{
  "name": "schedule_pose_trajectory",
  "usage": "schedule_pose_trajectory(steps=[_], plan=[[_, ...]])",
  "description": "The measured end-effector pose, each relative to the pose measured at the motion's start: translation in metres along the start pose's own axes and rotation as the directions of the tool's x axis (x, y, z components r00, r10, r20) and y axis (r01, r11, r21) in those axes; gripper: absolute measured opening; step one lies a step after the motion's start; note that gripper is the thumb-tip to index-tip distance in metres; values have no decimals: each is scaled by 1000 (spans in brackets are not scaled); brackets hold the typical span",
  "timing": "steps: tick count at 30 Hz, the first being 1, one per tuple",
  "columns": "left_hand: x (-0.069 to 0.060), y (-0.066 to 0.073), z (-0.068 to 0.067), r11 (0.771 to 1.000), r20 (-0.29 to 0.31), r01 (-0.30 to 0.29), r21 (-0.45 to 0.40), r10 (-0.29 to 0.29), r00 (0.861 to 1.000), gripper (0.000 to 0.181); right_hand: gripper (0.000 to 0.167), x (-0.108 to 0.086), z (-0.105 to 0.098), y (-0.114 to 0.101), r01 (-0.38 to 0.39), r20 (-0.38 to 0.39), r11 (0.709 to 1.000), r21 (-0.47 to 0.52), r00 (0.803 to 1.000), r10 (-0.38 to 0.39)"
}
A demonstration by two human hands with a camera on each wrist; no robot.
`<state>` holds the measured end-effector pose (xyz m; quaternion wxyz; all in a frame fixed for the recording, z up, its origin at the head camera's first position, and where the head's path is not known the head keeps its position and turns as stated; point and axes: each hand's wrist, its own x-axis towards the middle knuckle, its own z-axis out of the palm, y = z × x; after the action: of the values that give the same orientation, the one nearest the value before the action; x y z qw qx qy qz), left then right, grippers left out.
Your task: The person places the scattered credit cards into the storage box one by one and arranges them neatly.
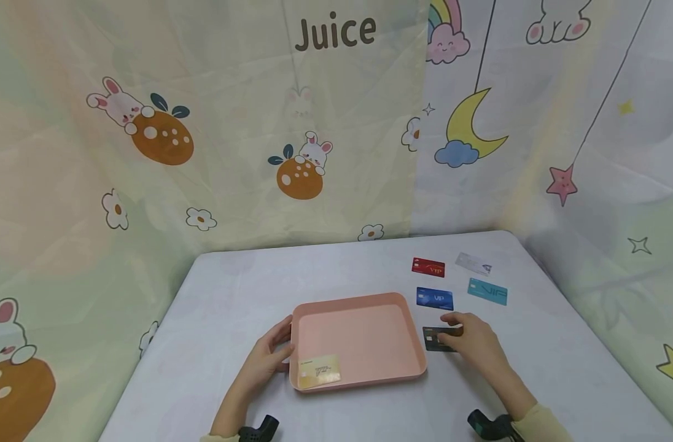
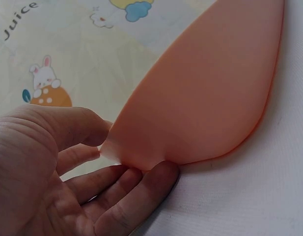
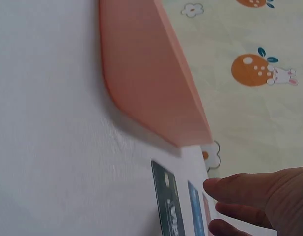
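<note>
A pink tray (image 1: 358, 337) lies on the table, with a pale yellow card (image 1: 320, 371) in its lower left corner. My left hand (image 1: 264, 362) holds the tray's left edge; in the left wrist view, the hand (image 2: 87, 172) has its thumb at the rim and fingers against the lower outer wall (image 2: 205, 98). To the tray's right, my right hand (image 1: 477, 344) hovers over a black card (image 1: 433, 339), thumb and fingers apart, partly covering it. In the right wrist view, the black card (image 3: 167, 196) lies flat and the hand (image 3: 259, 201) has its fingers spread.
Beyond the right hand lie a blue card (image 1: 435, 298), a teal card (image 1: 487, 291), a red card (image 1: 428, 267) and a silvery card (image 1: 473, 264). A printed cloth backdrop (image 1: 248, 123) stands behind the white table (image 1: 215, 294).
</note>
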<state>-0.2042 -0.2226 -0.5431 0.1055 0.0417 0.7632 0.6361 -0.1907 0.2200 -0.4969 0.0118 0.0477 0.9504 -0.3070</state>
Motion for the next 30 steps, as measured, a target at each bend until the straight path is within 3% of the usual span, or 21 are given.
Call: schedule_pose_trajectory(steps=[8, 17, 30], plan=[[-1, 2, 1, 1000, -5, 6, 13, -5, 1000, 69, 52, 9, -7, 20, -25, 30, 997, -67, 999, 27], [0, 1, 1, 1000, -5, 7, 2, -7, 1000, 69, 61, 12, -4, 34, 22, 29, 998, -62, 999, -20], [-1, 4, 1, 1000, 3, -6, 16, 6, 1000, 68, 58, 21, -9, 26, 107, 122, 982, -154, 989, -89]])
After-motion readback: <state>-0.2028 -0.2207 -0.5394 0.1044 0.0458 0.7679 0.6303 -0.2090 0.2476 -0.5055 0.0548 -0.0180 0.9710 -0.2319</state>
